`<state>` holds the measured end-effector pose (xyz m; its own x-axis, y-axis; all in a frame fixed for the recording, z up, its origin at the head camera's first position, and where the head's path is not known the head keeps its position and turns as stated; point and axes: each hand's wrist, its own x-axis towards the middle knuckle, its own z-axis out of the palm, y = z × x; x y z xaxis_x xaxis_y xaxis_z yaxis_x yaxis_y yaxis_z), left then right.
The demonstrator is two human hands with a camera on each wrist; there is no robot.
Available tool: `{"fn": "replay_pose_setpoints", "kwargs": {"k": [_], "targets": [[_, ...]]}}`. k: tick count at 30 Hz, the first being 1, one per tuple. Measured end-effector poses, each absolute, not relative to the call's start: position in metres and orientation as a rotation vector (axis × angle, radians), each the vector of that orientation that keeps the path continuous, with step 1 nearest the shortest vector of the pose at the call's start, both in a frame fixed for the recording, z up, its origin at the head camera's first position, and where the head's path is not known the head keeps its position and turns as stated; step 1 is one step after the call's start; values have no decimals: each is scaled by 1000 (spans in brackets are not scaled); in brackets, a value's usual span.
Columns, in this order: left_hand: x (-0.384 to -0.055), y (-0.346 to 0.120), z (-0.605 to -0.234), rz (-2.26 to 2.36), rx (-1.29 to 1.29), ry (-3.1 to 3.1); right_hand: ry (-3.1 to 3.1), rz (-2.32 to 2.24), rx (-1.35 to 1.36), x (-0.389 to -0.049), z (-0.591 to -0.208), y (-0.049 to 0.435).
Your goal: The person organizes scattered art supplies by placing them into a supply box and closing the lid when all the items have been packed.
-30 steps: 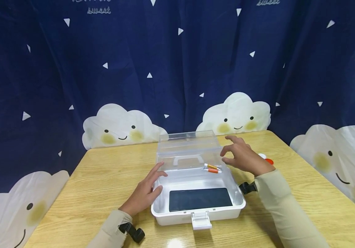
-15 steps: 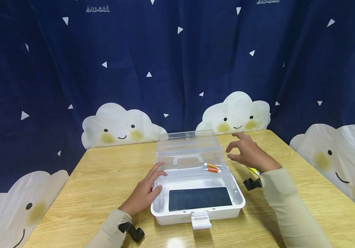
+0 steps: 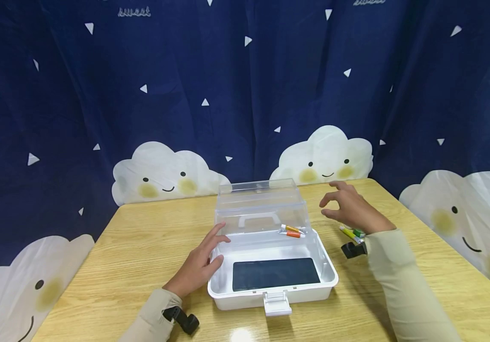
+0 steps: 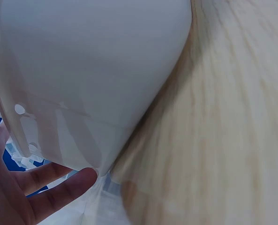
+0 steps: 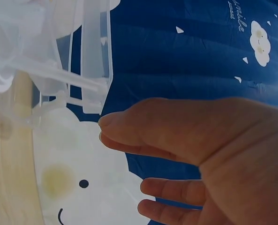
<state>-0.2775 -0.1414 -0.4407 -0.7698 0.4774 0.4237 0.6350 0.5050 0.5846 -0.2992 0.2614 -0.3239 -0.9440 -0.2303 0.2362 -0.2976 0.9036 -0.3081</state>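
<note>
The right hand (image 3: 353,207), right of centre, is hovering empty with loosely bent fingers, while the relaxed left hand (image 3: 197,267) is touching the white box (image 3: 247,301) at lower centre. A leftward swing could be jolting the raised clear lid (image 3: 262,202), and a low dip could be rolling the yellow tube (image 3: 349,233) beneath it across the bench (image 3: 150,242)

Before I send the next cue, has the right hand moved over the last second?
Yes. The right hand has shifted rightward, away from the box, which sits in nearly the same place.
</note>
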Motion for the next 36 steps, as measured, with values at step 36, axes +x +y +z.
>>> {"fn": "replay_pose_setpoints", "kwargs": {"k": [36], "targets": [[-277,-141,-440,-1109,-957,-2533,-2912,533,350,-313,-336,290]]}}
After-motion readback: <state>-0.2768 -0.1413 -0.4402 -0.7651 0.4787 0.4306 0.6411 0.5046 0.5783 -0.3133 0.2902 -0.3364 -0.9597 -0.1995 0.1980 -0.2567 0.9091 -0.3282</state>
